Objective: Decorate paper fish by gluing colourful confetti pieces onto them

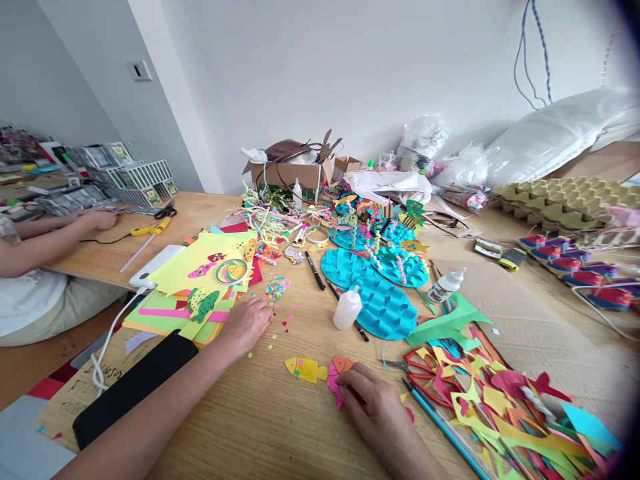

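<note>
My left hand [247,325] rests at the near edge of a small heap of coloured paper confetti [278,287], its fingers drawn together with the tips down on the table. Whatever they pinch, if anything, is too small to make out. My right hand [373,407] has thumb and fingers closed on a pink paper fish [333,381] lying on the wood. Partly behind those fingers is an orange paper fish [343,363]. Just left of them lies a yellow paper fish [306,369] with a few coloured dots on it.
A white squeeze bottle [347,308] stands before blue textured card ovals [385,310]. Red-handled scissors [425,373] and paper scraps [500,407] lie at right. Coloured paper sheets [173,267] bear a tape roll [231,271]. A co-worker's arms [55,233] are at far left.
</note>
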`<move>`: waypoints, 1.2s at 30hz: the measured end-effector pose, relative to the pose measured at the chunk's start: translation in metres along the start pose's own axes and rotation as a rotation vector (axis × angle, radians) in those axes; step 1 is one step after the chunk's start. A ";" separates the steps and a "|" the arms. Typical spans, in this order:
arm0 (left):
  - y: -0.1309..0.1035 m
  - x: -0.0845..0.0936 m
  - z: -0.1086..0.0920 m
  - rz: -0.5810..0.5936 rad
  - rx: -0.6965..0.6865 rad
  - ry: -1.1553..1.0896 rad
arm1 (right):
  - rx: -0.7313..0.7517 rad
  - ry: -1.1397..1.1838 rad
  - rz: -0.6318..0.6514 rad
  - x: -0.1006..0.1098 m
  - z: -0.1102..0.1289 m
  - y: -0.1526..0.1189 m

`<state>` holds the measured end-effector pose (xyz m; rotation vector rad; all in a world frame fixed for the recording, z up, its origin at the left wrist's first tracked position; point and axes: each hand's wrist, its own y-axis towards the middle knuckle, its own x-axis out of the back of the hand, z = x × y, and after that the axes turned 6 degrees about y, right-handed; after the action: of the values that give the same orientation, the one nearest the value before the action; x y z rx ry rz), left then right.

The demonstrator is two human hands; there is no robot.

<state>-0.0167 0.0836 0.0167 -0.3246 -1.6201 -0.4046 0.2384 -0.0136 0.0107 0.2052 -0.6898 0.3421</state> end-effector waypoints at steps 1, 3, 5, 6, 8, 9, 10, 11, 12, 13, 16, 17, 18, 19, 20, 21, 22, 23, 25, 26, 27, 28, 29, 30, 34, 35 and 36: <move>0.000 0.001 0.000 -0.001 0.008 -0.018 | -0.001 -0.003 0.000 0.000 0.000 0.000; 0.000 0.005 0.000 -0.002 0.027 -0.065 | -0.001 -0.005 -0.002 0.000 0.001 0.000; -0.001 0.009 0.001 -0.002 0.056 -0.125 | 0.000 -0.003 -0.006 0.001 0.002 0.000; -0.002 0.011 0.002 -0.004 0.075 -0.160 | 0.000 -0.002 -0.008 0.001 0.002 0.000; -0.004 0.013 0.003 -0.005 0.114 -0.238 | 0.000 -0.002 -0.013 0.001 0.003 0.001; -0.005 0.014 0.004 -0.004 0.131 -0.280 | -0.003 -0.001 -0.014 0.001 0.002 0.001; -0.006 0.014 0.004 0.001 0.145 -0.324 | -0.006 0.002 -0.016 0.000 0.002 0.001; -0.007 0.014 0.004 0.007 0.153 -0.366 | -0.007 0.009 -0.018 0.000 0.002 0.001; -0.009 0.014 0.003 0.013 0.156 -0.401 | -0.009 0.021 -0.024 0.000 0.003 0.001; -0.010 0.014 0.002 0.018 0.160 -0.442 | -0.013 0.038 -0.033 0.000 0.005 0.001; -0.014 0.018 -0.007 0.025 0.191 -0.641 | -0.039 0.107 -0.069 0.003 0.017 0.002; -0.015 0.020 -0.011 0.030 0.202 -0.724 | -0.053 0.134 -0.076 0.005 0.023 0.003; -0.016 0.023 -0.016 0.037 0.207 -0.798 | -0.064 0.162 -0.075 0.007 0.030 0.005; -0.017 0.027 -0.021 0.049 0.204 -0.855 | -0.070 0.183 -0.080 0.009 0.036 0.008; -0.018 0.030 -0.026 0.060 0.195 -0.893 | -0.082 0.201 -0.084 0.010 0.043 0.012; -0.019 0.033 -0.030 0.072 0.188 -0.920 | -0.093 0.216 -0.090 0.011 0.048 0.017; -0.019 0.035 -0.035 0.081 0.179 -0.940 | -0.095 0.231 -0.094 0.012 0.053 0.022; -0.019 0.037 -0.039 0.085 0.168 -0.953 | -0.094 0.242 -0.093 0.011 0.056 0.028; -0.019 0.038 -0.044 0.078 0.140 -0.967 | -0.105 0.257 -0.099 0.008 0.059 0.039; -0.018 0.038 -0.046 0.071 0.124 -0.972 | -0.114 0.267 -0.099 0.005 0.060 0.045; -0.018 0.037 -0.047 0.065 0.114 -0.975 | -0.119 0.282 -0.105 0.003 0.060 0.049; -0.017 0.036 -0.048 0.061 0.107 -0.977 | -0.123 0.295 -0.108 0.000 0.060 0.053; -0.016 0.035 -0.049 0.059 0.104 -0.979 | -0.125 0.301 -0.113 -0.002 0.060 0.056; -0.016 0.034 -0.050 0.058 0.101 -0.979 | -0.124 0.302 -0.118 -0.003 0.059 0.059; -0.015 0.029 -0.051 0.060 0.085 -0.989 | -0.107 0.283 -0.121 -0.006 0.057 0.064; -0.014 0.027 -0.051 0.062 0.080 -0.995 | -0.103 0.281 -0.117 -0.007 0.056 0.064; -0.014 0.026 -0.051 0.064 0.075 -1.003 | -0.101 0.279 -0.112 -0.007 0.055 0.065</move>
<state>0.0201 0.0472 0.0453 -0.5727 -2.5827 -0.1139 0.1767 0.0280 0.0522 0.0964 -0.4165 0.2218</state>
